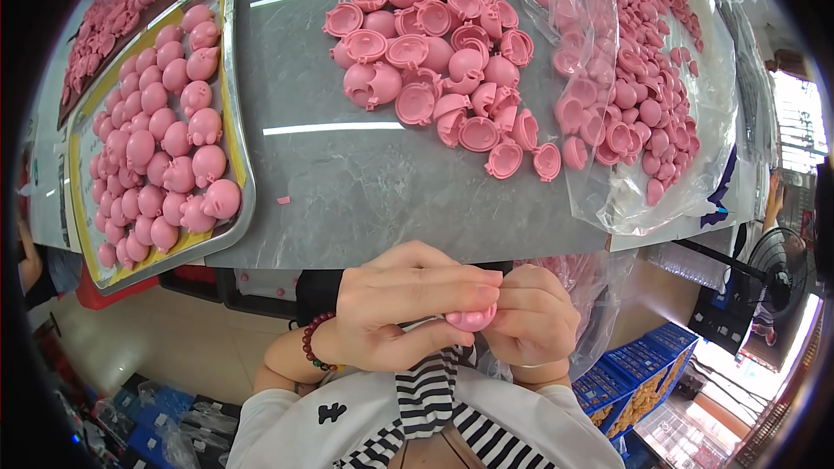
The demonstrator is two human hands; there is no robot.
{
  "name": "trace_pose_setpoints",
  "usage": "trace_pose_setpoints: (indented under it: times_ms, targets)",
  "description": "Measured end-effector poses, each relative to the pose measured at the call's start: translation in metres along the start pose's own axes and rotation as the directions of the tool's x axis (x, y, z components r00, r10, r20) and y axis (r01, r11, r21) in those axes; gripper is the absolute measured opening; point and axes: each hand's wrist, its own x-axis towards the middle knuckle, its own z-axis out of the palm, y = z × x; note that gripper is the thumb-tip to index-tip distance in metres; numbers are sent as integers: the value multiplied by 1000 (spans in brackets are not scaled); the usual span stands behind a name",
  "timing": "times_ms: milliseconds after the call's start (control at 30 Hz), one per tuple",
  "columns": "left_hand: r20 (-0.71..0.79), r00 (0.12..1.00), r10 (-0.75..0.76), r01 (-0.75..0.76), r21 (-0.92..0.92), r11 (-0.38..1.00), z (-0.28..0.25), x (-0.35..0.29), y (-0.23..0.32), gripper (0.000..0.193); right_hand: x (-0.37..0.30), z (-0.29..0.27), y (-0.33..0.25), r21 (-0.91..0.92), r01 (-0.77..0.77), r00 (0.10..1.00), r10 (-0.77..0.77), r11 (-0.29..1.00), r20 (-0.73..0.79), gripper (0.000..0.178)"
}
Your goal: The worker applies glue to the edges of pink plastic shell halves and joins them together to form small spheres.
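Note:
Just in front of the table's near edge, both my hands meet around a small rounded pink plastic piece [473, 319]. My left hand [395, 304], with a beaded bracelet at its wrist, pinches the piece between thumb and fingers. From the other side, the curled fingers of my right hand [532, 317] close on it; much of the piece is hidden by them. A loose pile of pink hollow half shells [434, 22] lies on the grey table [347, 200] beyond my hands. To the left, a metal tray [241, 156] holds many pink balls [140, 148].
At right, a clear plastic bag [638, 208] spills more pink shells. A small pink scrap [283, 201] lies on the table. More pink parts [104, 30] rest on a dark surface at far left. Blue crates [638, 373] and a fan [777, 269] stand at lower right.

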Motion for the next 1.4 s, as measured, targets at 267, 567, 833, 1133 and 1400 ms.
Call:
trace_pose_setpoints:
  times_ms: [267,567,833,1133,1400]
  targets:
    - [36,996,-83,86,-93,992,-2,0,-1,33,1,1,0,15,10,999,-10,1000,-34,24]
    - [178,963,-204,268,-723,637,-7,-16,-17,57,-21,-88,42,-617,-230,724,-291,753,-625,25]
    - [235,844,-482,412,-859,303,-1,-1,4,52,-63,-218,105,-269,-692,387,29,670,-922,52]
    - [166,859,-485,385,-834,396,-7,-8,9,52,-65,-223,119,-288,-775,467,203,562,-861,29]
    - [-348,900,263,216,879,426,-94,0,27,26,-22,-135,58,-235,-444,517,32,865,-856,36]
